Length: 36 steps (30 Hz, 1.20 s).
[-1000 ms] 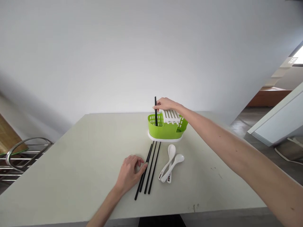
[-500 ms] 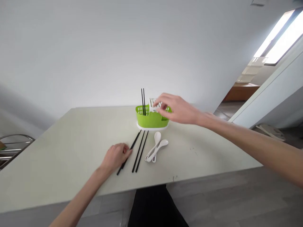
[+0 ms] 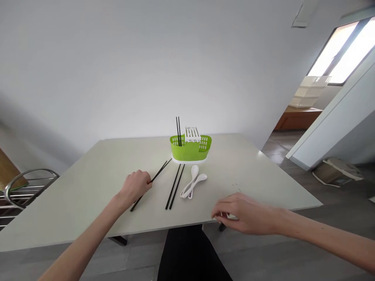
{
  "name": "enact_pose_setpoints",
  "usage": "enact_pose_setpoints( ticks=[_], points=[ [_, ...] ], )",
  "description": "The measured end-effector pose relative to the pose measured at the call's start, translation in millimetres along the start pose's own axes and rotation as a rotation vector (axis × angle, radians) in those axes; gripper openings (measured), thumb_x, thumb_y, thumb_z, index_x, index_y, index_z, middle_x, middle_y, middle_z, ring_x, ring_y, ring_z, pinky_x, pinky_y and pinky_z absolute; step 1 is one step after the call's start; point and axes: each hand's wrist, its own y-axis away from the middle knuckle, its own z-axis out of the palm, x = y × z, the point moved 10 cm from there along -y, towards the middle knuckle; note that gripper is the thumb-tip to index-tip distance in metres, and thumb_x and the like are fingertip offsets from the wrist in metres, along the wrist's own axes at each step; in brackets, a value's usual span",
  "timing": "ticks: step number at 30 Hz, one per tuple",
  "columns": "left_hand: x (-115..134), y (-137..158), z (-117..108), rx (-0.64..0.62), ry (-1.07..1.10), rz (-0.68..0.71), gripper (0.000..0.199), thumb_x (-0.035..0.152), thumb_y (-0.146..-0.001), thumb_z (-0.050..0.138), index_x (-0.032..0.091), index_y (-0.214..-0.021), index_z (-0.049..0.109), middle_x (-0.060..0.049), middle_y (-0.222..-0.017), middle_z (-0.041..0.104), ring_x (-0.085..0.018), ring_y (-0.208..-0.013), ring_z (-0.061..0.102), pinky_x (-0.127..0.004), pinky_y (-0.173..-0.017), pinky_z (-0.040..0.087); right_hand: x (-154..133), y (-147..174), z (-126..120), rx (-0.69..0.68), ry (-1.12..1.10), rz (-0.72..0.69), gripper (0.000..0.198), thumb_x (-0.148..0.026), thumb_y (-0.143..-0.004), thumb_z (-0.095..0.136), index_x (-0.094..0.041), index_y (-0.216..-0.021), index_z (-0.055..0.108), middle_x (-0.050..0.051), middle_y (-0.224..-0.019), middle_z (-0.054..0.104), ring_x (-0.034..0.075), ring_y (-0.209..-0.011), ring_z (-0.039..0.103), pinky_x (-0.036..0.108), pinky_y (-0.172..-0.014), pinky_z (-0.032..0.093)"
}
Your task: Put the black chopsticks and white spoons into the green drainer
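Observation:
My left hand (image 3: 137,187) is closed round a pair of black chopsticks (image 3: 160,171) low over the table, their thin ends pointing away from me. To its right, two more black chopsticks (image 3: 175,186) lie side by side. Beside these, white spoons (image 3: 195,180) lie crossed, bowls facing away. Behind them stands a green cutlery basket (image 3: 187,153) with a white base and a white slatted top piece (image 3: 192,134). Two black chopsticks (image 3: 178,130) stand upright in its left compartment. Above the table's front edge, my right hand (image 3: 238,212) has loosely curled fingers, apart from the thumb, with nothing visible in them.
The pale table (image 3: 102,164) reaches back to a grey-white wall (image 3: 187,70). A metal-railed chair or rack (image 3: 29,187) is at the far left. A bin-like container (image 3: 335,171) is on the floor at the right.
My right hand has moved from the basket's white top piece back to the table's front edge. My left hand has shifted slightly left with the chopsticks, which now lie more slanted.

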Motion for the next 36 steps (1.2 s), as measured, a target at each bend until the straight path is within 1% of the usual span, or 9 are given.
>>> enact_pose_setpoints(
  ticks=[3, 5, 7, 10, 13, 17, 22, 27, 36],
  points=[
    [15, 12, -35, 0.008, 0.336, 0.02, 0.029, 0.05, -0.085, 0.065, 0.026, -0.077, 0.079, -0.005, -0.084, 0.081, -0.027, -0.082, 0.076, -0.034, -0.075, 0.057, 14, -20, 13, 0.053, -0.279, 0.136, 0.02, -0.025, -0.1, 0.056, -0.024, -0.106, 0.075, 0.004, -0.094, 0.08, 0.02, -0.081, 0.073, 0.032, -0.077, 0.055],
    [25, 21, -54, 0.027, 0.62, -0.024, 0.033, 0.057, -0.081, 0.074, 0.025, -0.087, 0.083, -0.004, -0.088, 0.083, -0.027, -0.088, 0.077, -0.033, -0.081, 0.06, 13, -33, 27, 0.043, -0.461, 0.163, 0.02, -0.03, -0.101, 0.057, -0.021, -0.109, 0.073, 0.004, -0.089, 0.079, 0.019, -0.079, 0.074, 0.03, -0.073, 0.055],
    [35, 29, -61, 0.05, 0.864, -0.078, 0.04, 0.059, -0.076, 0.081, 0.022, -0.091, 0.083, -0.005, -0.092, 0.083, -0.027, -0.09, 0.078, -0.035, -0.088, 0.061, 3, -42, 43, -0.024, -0.614, 0.145, 0.026, -0.037, -0.101, 0.062, -0.021, -0.118, 0.07, 0.005, -0.094, 0.078, 0.018, -0.08, 0.074, 0.028, -0.068, 0.054],
    [46, 39, -47, 0.065, 1.164, -0.16, 0.045, 0.058, -0.072, 0.087, 0.019, -0.092, 0.083, -0.008, -0.098, 0.083, -0.026, -0.087, 0.079, -0.039, -0.093, 0.064, -21, -50, 59, -0.159, -0.854, 0.072, 0.045, -0.049, -0.099, 0.066, -0.021, -0.134, 0.062, 0.009, -0.117, 0.073, 0.016, -0.084, 0.074, 0.025, -0.067, 0.053],
    [53, 44, -18, 0.021, 1.346, -0.213, 0.044, 0.056, -0.073, 0.089, 0.018, -0.095, 0.084, -0.009, -0.106, 0.082, -0.026, -0.093, 0.079, -0.038, -0.097, 0.063, -33, -57, 57, -0.154, -1.038, 0.014, 0.049, -0.055, -0.101, 0.062, -0.019, -0.135, 0.061, 0.011, -0.123, 0.069, 0.013, -0.081, 0.074, 0.025, -0.068, 0.054],
    [56, 46, 6, 0.008, 1.512, -0.255, 0.042, 0.054, -0.072, 0.091, 0.019, -0.095, 0.085, -0.01, -0.112, 0.081, -0.028, -0.103, 0.078, -0.039, -0.103, 0.061, -24, -61, 53, -0.037, -1.104, 0.059, 0.046, -0.057, -0.103, 0.057, -0.015, -0.12, 0.067, 0.012, -0.119, 0.072, 0.012, -0.077, 0.075, 0.022, -0.065, 0.054],
    [54, 49, 18, 0.026, 1.618, -0.292, 0.041, 0.051, -0.071, 0.092, 0.019, -0.095, 0.085, -0.009, -0.115, 0.08, -0.027, -0.102, 0.078, -0.04, -0.106, 0.059, -10, -57, 55, 0.05, -1.109, 0.17, 0.055, -0.053, -0.101, 0.063, -0.014, -0.14, 0.058, 0.015, -0.119, 0.075, 0.015, -0.076, 0.077, 0.021, -0.058, 0.055],
    [58, 52, 30, 0.005, 1.677, -0.308, 0.037, 0.048, -0.075, 0.09, 0.019, -0.096, 0.084, -0.007, -0.107, 0.08, -0.023, -0.094, 0.078, -0.037, -0.105, 0.059, -6, -57, 49, 0.17, -1.146, 0.175, 0.056, -0.047, -0.1, 0.066, -0.014, -0.144, 0.06, 0.018, -0.123, 0.076, 0.018, -0.08, 0.08, 0.021, -0.054, 0.055],
    [42, 57, 59, -0.007, 1.727, -0.415, 0.038, 0.047, -0.07, 0.094, 0.019, -0.093, 0.084, -0.007, -0.109, 0.08, -0.022, -0.093, 0.078, -0.035, -0.102, 0.06, 18, -67, 69, 0.173, -1.143, 0.317, 0.059, -0.055, -0.093, 0.072, -0.016, -0.138, 0.07, 0.017, -0.124, 0.076, 0.024, -0.089, 0.081, 0.023, -0.057, 0.06]
  ],
)
